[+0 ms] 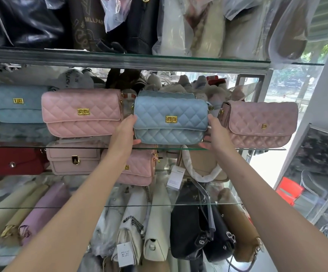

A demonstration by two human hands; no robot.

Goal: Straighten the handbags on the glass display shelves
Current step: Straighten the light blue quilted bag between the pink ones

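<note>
I have my left hand (pixel 127 130) and right hand (pixel 213 132) clasped on the ends, at nine and three o'clock, of the pale blue quilted leather flap handbag (pixel 170 116) standing mid-shelf on the glass shelf (pixel 257 148); it looks light, soft-sided and smooth, so end-holds suit it.

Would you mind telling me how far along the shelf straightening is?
Looks done: the pink quilted bag sits level, facing front. In hand: the left hand and right hand grip the ends of the blue quilted bag. Left: the dusty-pink bag sits slightly skewed; lower shelves look jumbled.
</note>
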